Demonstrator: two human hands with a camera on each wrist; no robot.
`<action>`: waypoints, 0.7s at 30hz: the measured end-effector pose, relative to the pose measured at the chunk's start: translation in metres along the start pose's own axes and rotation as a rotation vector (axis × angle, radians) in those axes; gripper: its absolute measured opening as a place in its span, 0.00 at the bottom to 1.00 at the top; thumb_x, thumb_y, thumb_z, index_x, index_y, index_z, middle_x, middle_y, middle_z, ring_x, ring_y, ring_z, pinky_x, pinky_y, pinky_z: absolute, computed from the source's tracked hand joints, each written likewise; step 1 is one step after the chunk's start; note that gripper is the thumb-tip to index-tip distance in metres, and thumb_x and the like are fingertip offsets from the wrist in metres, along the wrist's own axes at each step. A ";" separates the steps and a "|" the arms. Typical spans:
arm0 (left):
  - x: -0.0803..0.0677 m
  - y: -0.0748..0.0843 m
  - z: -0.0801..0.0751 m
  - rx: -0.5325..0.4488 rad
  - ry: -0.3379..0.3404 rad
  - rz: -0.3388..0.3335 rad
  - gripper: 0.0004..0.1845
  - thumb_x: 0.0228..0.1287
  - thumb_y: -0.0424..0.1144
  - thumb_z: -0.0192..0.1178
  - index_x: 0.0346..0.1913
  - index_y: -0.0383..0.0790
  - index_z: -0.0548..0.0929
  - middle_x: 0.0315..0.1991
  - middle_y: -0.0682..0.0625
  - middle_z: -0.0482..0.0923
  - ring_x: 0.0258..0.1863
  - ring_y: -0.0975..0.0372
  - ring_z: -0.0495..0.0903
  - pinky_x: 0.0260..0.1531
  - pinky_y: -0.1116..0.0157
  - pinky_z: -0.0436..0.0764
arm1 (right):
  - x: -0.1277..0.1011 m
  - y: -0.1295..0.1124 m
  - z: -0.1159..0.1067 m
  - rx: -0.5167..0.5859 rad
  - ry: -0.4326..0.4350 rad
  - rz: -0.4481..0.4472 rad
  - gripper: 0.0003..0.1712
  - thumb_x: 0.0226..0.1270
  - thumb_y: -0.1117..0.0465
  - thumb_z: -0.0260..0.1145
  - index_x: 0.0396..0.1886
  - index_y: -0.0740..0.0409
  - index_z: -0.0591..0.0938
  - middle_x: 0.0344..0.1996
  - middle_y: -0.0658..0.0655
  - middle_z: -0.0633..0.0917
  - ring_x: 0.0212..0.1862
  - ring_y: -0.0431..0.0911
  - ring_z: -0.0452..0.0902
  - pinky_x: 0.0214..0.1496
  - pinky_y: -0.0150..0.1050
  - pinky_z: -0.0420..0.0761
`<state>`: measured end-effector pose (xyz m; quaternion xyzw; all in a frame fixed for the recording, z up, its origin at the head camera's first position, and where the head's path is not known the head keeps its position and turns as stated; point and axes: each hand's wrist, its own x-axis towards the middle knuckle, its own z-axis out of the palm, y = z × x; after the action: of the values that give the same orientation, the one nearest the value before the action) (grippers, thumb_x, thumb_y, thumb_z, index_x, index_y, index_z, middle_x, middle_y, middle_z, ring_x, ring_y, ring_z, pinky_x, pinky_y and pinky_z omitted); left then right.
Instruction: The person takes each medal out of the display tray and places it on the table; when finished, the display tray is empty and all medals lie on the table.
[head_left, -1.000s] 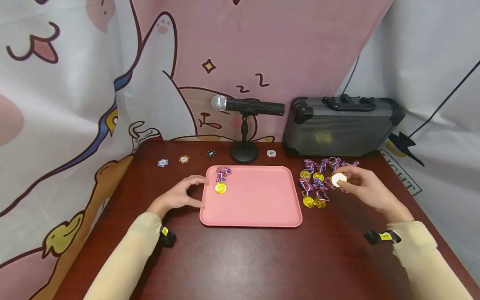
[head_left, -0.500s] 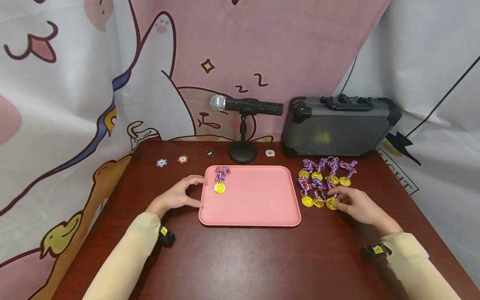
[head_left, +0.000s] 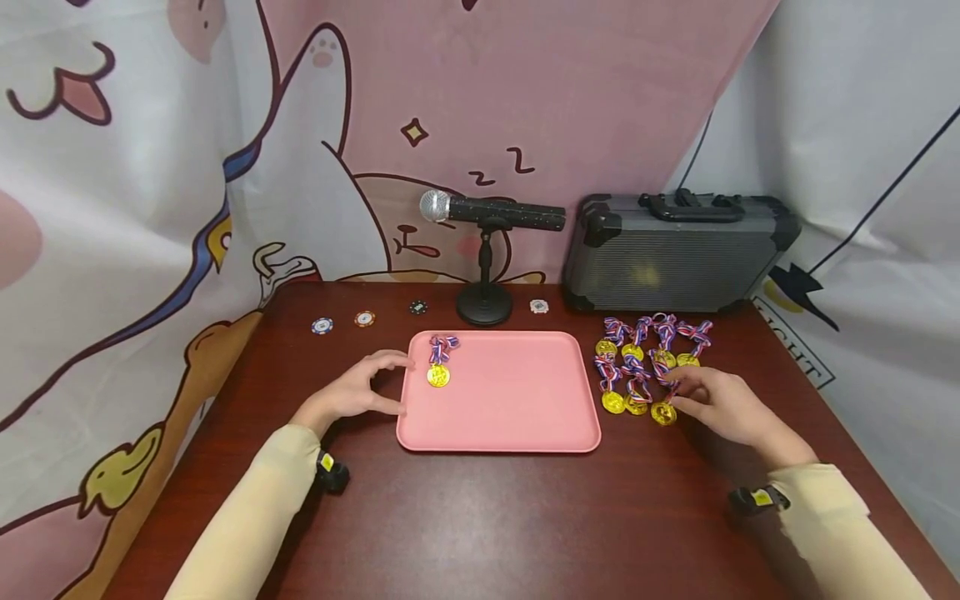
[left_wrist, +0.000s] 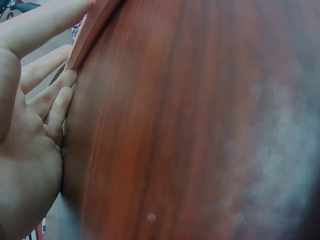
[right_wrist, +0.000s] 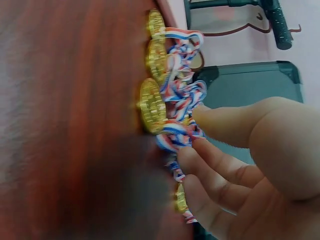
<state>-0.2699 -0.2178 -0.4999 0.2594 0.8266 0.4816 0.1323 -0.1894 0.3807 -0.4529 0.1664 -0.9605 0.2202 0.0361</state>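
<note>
since a second ago the right hand has dropped from the far medals to the near row, its grip pinched on the ribbon of one gold medal that lies on the counter just right of the pink tray. left hand stays at the tray's left edge, fingers loosely curved against the rim as if steadying it. one medal already sits in the tray's far left corner.

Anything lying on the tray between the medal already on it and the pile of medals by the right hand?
No. In the head view the pink tray is bare from its medal to the right rim; then a strip of table, then the medal pile.
</note>
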 end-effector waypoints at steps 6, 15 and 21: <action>0.000 -0.001 0.000 0.015 0.001 0.012 0.40 0.49 0.39 0.84 0.67 0.42 0.80 0.70 0.43 0.73 0.68 0.45 0.67 0.69 0.41 0.64 | 0.017 -0.018 -0.002 0.012 0.074 -0.033 0.18 0.68 0.63 0.75 0.55 0.58 0.85 0.35 0.51 0.89 0.30 0.37 0.80 0.28 0.35 0.76; 0.002 -0.004 -0.001 0.043 0.006 0.021 0.40 0.48 0.39 0.85 0.68 0.41 0.81 0.70 0.44 0.73 0.67 0.47 0.68 0.69 0.42 0.66 | 0.078 -0.084 0.032 0.205 -0.031 -0.173 0.18 0.70 0.65 0.73 0.58 0.54 0.83 0.38 0.51 0.88 0.34 0.42 0.82 0.34 0.37 0.81; 0.002 -0.004 -0.002 0.044 0.009 0.023 0.40 0.48 0.39 0.85 0.67 0.41 0.81 0.70 0.43 0.74 0.67 0.46 0.69 0.70 0.41 0.65 | 0.119 -0.145 0.066 0.274 -0.133 -0.307 0.20 0.69 0.68 0.73 0.59 0.59 0.83 0.39 0.56 0.88 0.38 0.44 0.84 0.43 0.42 0.86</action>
<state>-0.2736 -0.2203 -0.5026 0.2697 0.8346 0.4659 0.1172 -0.2521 0.1928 -0.4352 0.3282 -0.8853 0.3290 -0.0171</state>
